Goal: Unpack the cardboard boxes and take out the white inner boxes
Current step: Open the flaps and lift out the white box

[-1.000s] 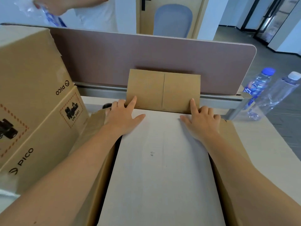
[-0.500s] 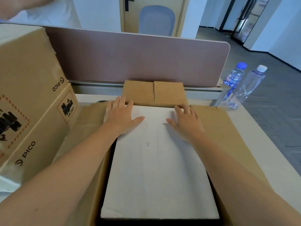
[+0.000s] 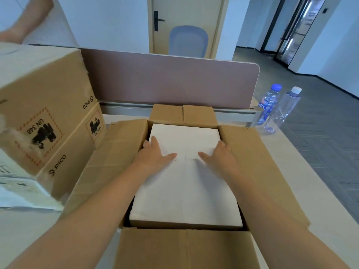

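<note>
An open cardboard box (image 3: pixel 258 162) sits on the desk before me with all its flaps folded outward. A white inner box (image 3: pixel 184 191) fills its opening, top face showing. My left hand (image 3: pixel 153 154) lies on the white box's far left part, fingers reaching over its left edge, thumb flat on top. My right hand (image 3: pixel 219 154) lies on the far right part, fingers curled toward the right edge. Whether the fingers grip the sides is hidden.
Two stacked PICO cardboard boxes (image 3: pixel 44 123) stand close on the left. A brown desk partition (image 3: pixel 171 82) runs behind. Two plastic water bottles (image 3: pixel 279 109) stand at the right end of the partition. Another person's arm (image 3: pixel 25 26) shows at the top left.
My view has pulled back and up, so the whole box opening and near flap now show. Both hands slid from the white box's far edge toward its side edges.
</note>
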Available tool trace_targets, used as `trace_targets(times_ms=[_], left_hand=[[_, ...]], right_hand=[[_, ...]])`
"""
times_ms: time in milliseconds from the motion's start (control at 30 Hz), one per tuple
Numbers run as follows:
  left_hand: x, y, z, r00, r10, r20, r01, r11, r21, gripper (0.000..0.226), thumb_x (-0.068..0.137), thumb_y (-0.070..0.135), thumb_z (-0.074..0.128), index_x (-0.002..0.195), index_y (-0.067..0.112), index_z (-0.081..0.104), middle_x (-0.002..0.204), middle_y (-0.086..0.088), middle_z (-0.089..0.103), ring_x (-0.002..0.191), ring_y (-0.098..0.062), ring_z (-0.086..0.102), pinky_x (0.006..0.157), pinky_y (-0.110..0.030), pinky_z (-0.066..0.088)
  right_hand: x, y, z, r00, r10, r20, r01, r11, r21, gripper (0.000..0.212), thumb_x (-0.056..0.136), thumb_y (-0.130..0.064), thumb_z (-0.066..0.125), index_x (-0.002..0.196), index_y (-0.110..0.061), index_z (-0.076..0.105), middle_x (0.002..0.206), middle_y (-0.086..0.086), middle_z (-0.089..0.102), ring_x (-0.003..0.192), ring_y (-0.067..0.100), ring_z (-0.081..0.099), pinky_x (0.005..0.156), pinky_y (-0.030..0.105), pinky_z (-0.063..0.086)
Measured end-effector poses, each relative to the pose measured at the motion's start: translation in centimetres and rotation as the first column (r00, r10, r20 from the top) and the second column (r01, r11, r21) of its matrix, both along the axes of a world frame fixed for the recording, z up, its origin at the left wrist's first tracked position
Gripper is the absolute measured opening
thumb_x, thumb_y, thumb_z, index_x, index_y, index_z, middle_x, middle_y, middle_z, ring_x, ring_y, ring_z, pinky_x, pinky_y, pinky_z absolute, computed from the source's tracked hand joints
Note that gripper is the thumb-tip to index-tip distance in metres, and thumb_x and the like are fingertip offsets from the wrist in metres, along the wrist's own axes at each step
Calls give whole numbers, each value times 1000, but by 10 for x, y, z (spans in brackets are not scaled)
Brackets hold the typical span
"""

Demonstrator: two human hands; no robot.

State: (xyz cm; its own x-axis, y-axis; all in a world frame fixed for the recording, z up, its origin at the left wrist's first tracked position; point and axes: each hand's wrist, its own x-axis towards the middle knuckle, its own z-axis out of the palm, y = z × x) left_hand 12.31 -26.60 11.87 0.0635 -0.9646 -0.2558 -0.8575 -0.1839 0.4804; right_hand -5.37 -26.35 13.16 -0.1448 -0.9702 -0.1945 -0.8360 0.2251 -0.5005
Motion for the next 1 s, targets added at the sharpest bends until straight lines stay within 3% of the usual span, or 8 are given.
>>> trace_targets(times_ms=[200, 300, 367, 500, 600, 733, 867, 1000], left_hand=[[3, -10, 0, 987, 144, -74, -136, 986, 94, 103, 84, 59, 53, 146, -4, -1, 146, -12, 35, 130, -28, 40, 97, -33, 40], [6, -15, -5, 985, 163, -61, -155, 981, 121, 88, 78, 62, 59, 133, -4, 37, 126, -11, 55, 110, -26, 56, 72, -28, 42], [7, -15, -9, 985, 163, -59, -156, 982, 109, 80, 73, 63, 63, 120, 0, 47, 118, -9, 58, 104, -25, 58, 69, -26, 42], [4, -13, -6, 986, 162, -37, -159, 985, 72, 81, 73, 60, 66, 122, 1, 39, 118, -7, 52, 107, -24, 55, 72, -27, 41], [3, -10, -8, 984, 175, -24, -174, 984, 24, 83, 71, 62, 66, 121, 2, 39, 117, -7, 54, 106, -24, 56, 70, -28, 41], [3, -8, -8, 979, 197, -54, -198, 980, -1, 82, 70, 60, 69, 120, 2, 41, 117, -8, 56, 106, -26, 56, 68, -28, 39], [8, -8, -6, 958, 224, -179, -230, 973, -11, 79, 67, 54, 74, 119, 3, 46, 115, -7, 58, 105, -26, 57, 70, -29, 43], [18, -8, -3, 927, 167, -335, -200, 977, -67, 52, 69, 47, 76, 104, 13, 59, 104, 2, 63, 88, -18, 56, 67, -27, 42]], right_hand=[[-4, -3, 2, 995, -59, 84, 53, 996, 65, 87, 78, -42, 69, 137, 2, 23, 142, 12, 30, 127, 25, 40, 93, 29, 38], [-5, -5, 1, 996, -53, 74, 47, 996, 74, 95, 73, -45, 72, 137, 3, 21, 141, 12, 30, 127, 24, 41, 93, 27, 37], [-5, -8, 1, 996, -65, 53, 60, 994, 87, 101, 71, -49, 73, 137, 5, 20, 141, 13, 31, 126, 26, 42, 91, 29, 39], [-4, -11, -5, 994, -107, 25, 103, 988, 115, 103, 66, -59, 72, 134, 4, 28, 132, 13, 46, 115, 26, 52, 76, 29, 40], [-4, -7, -10, 994, -108, 10, 107, 992, 70, 99, 67, -63, 68, 130, 4, 30, 125, 11, 52, 113, 26, 53, 75, 28, 39], [-5, -2, -9, 992, -100, 81, 99, 995, 26, 83, 73, -50, 70, 126, 0, 31, 122, 11, 51, 111, 28, 53, 74, 30, 39], [-16, -5, -9, 926, -162, 342, 177, 984, -12, 60, 71, -33, 77, 112, -6, 42, 113, 9, 56, 101, 27, 58, 78, 38, 51], [-27, 0, -3, 845, -147, 514, 216, 974, -76, 30, 76, -20, 73, 95, -2, 59, 83, 4, 60, 69, 16, 56, 49, 14, 42]])
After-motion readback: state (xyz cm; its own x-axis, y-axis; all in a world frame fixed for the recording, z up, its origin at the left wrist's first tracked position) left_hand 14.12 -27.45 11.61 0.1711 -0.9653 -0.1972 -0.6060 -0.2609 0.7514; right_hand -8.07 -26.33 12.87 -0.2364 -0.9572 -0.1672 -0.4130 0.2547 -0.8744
